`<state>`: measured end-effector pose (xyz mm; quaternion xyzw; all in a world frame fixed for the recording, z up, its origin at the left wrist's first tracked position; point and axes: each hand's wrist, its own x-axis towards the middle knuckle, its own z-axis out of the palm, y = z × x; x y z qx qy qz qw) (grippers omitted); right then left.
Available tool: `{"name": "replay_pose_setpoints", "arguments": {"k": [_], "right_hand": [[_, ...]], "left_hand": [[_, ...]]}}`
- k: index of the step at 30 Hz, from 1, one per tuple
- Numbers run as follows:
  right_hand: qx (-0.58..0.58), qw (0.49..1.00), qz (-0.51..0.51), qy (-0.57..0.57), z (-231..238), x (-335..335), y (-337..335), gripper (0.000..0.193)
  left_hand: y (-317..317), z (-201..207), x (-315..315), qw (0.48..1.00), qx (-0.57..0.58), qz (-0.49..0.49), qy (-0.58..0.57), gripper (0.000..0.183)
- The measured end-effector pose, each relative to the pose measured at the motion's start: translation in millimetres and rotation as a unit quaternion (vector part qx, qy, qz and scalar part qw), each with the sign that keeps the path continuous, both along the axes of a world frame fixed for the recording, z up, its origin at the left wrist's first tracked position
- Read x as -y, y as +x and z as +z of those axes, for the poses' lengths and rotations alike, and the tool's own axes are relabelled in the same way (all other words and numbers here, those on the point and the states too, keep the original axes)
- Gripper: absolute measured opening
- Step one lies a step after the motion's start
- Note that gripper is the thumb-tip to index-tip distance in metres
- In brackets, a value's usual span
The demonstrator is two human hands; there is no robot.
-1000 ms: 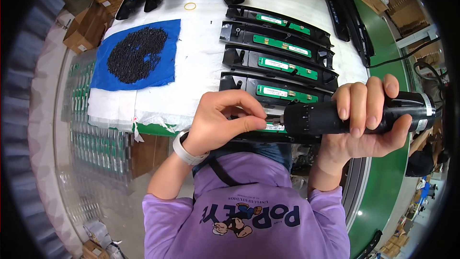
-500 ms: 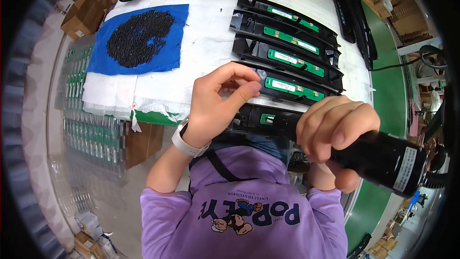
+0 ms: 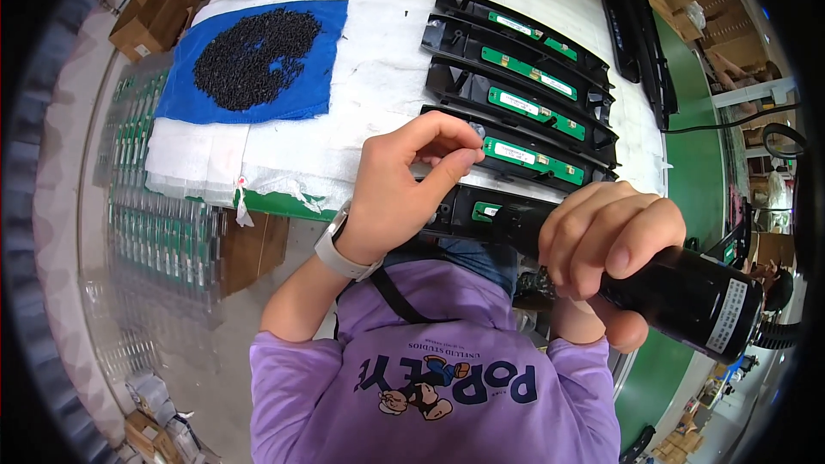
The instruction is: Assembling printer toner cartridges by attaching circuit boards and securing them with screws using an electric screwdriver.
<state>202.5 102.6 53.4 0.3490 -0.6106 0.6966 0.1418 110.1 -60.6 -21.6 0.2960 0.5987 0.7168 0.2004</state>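
Note:
My right hand (image 3: 612, 241) is wrapped round a black electric screwdriver (image 3: 687, 296), which lies tilted with its nose toward the left. That nose is over the green circuit board (image 3: 486, 211) of the nearest long black plastic panel (image 3: 454, 211); its tip is hard to make out against the dark part. My left hand (image 3: 400, 176) is closed in a pinch, thumb against forefinger, near the left end of the row's second panel and its green board (image 3: 520, 155). Anything between those fingertips is too small to name.
Several more black panels with green boards (image 3: 528, 73) lie in a row beyond. A heap of small black screws (image 3: 249, 60) rests on a blue cloth (image 3: 320, 103) at the left. Dark plastic parts (image 3: 632, 26) stand at the right edge. Clear trays of boards (image 3: 163, 232) are left of the table.
The whole view has shifted slightly. Both hands keep nearly the same pose, the right still round the screwdriver and the left still pinched.

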Motion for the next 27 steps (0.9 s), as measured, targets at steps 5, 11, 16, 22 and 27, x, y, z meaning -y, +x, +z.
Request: {"name": "replay_pose_setpoints", "arguments": {"k": [5,11,16,22,27], "right_hand": [[0.005,1.0,0.022,0.014,-2,-1,-2,0.048],[0.004,0.999,0.016,0.031,0,0,-2,0.049],[-0.017,1.0,-0.002,-0.018,-1,-3,0,0.049],[-0.076,0.991,-0.021,-0.104,10,-6,5,0.043],[-0.1,0.982,0.005,-0.16,13,-9,8,0.041]], "left_hand": [[2,-1,-2,0.999,-0.002,0.03,0.015,0.011],[2,-2,-2,0.999,-0.005,0.031,0.012,0.01],[2,2,2,0.997,-0.073,0.035,-0.012,0.014],[8,23,24,0.982,-0.129,-0.078,-0.113,0.031],[14,18,20,0.976,-0.123,-0.141,-0.108,0.028]]}}
